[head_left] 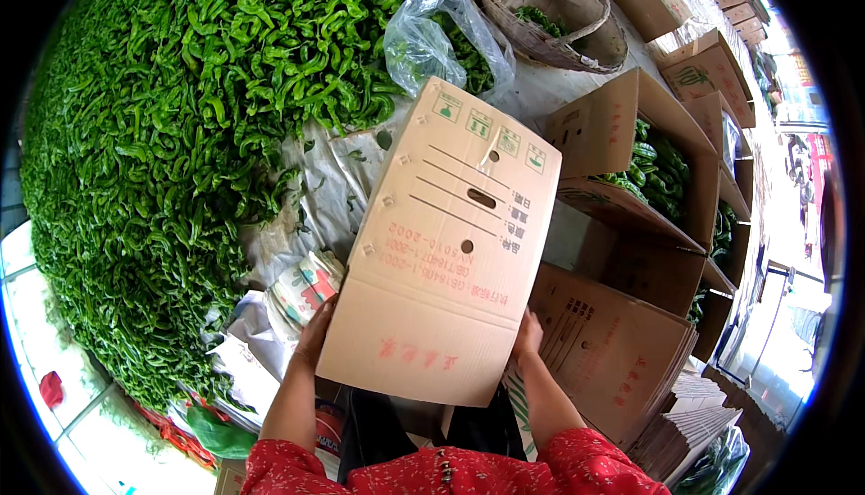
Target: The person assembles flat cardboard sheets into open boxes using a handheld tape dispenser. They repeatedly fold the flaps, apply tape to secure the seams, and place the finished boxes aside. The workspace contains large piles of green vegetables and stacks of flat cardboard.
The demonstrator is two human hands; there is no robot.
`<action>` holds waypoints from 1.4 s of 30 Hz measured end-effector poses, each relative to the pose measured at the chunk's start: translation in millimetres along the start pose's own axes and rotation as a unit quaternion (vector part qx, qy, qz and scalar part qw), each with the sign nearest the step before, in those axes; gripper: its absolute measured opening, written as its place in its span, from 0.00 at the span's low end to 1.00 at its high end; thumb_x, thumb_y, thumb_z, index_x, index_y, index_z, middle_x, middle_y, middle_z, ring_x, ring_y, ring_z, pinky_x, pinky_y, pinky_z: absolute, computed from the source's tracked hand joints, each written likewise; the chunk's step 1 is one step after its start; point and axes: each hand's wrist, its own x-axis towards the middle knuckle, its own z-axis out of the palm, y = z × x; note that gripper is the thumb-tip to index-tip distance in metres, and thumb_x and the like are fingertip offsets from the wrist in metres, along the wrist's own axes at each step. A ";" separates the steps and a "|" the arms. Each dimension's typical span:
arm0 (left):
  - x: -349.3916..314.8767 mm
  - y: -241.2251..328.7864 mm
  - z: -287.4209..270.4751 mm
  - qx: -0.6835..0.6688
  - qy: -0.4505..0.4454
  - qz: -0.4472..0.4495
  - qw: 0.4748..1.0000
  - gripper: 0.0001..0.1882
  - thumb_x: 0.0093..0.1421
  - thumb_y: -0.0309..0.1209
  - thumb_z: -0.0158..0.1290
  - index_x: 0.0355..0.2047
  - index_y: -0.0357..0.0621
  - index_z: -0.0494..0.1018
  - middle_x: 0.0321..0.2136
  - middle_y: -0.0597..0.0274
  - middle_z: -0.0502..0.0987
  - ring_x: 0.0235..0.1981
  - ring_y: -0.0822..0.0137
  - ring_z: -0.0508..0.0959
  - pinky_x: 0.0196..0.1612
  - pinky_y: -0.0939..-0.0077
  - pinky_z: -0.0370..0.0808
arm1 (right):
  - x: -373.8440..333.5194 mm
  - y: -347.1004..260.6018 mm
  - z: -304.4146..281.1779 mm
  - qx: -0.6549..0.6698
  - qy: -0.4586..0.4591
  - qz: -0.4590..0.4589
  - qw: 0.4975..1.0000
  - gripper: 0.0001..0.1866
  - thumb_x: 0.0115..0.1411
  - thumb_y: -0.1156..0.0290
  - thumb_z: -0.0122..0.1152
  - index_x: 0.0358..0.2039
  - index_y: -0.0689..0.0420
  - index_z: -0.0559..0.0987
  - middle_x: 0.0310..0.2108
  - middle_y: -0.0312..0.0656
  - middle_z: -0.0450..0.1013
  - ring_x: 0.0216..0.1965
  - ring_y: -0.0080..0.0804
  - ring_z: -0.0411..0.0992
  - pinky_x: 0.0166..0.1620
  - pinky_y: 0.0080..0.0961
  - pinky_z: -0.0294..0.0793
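Observation:
A flat, folded cardboard box (423, 315) is held up in front of me, tilted, with an oval handle slot, round holes and printing on its face. My left hand (315, 328) grips its lower left edge, and my right hand (528, 337) grips the lower right edge; the fingers of both are partly hidden behind the cardboard. Left of the box spreads a huge heap of green peppers (207, 90). To its right stands an open cardboard box (622, 135) with green peppers (649, 166) inside.
A clear plastic bag (419, 40) of peppers and a wicker basket (595, 49) lie beyond the held box. More flattened boxes (613, 337) lean at my right, above a stack of folded cardboard (689, 432). White sheeting (324, 180) borders the heap.

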 end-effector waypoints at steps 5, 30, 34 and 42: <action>-72.5 115.5 81.2 0.281 0.164 0.253 0.911 0.22 0.67 0.37 0.46 0.55 0.35 0.66 0.54 0.53 0.72 0.54 0.63 0.71 0.57 0.71 0.65 | -19.9 23.0 -114.3 0.364 0.237 -0.005 0.901 0.35 0.52 0.77 0.65 0.61 0.56 0.64 0.48 0.42 0.72 0.43 0.27 0.73 0.49 0.25 0.72; -80.0 162.4 237.3 0.285 0.020 0.111 0.952 0.06 0.61 0.27 0.52 0.32 0.38 0.77 0.23 0.69 0.75 0.25 0.78 0.71 0.31 0.84 0.68 | -1.0 -185.6 -202.2 0.204 -0.225 -0.526 0.795 0.43 0.41 0.66 0.75 0.59 0.56 0.67 0.32 0.49 0.74 0.29 0.47 0.75 0.35 0.35 0.76; -43.3 214.1 193.1 0.249 0.155 0.217 0.931 0.06 0.60 0.29 0.54 0.29 0.39 0.75 0.23 0.67 0.74 0.23 0.78 0.68 0.29 0.82 0.67 | 21.7 -131.8 -226.2 0.139 -0.166 -0.470 0.855 0.42 0.39 0.67 0.76 0.58 0.55 0.70 0.34 0.49 0.75 0.32 0.44 0.75 0.38 0.34 0.77; 48.9 164.6 124.0 0.373 0.165 0.118 0.905 0.09 0.58 0.31 0.53 0.27 0.40 0.77 0.19 0.68 0.74 0.19 0.76 0.70 0.24 0.80 0.67 | 41.7 47.7 -257.0 -0.103 -0.224 -0.147 0.958 0.40 0.43 0.57 0.69 0.60 0.42 0.68 0.36 0.48 0.74 0.40 0.48 0.75 0.45 0.39 0.73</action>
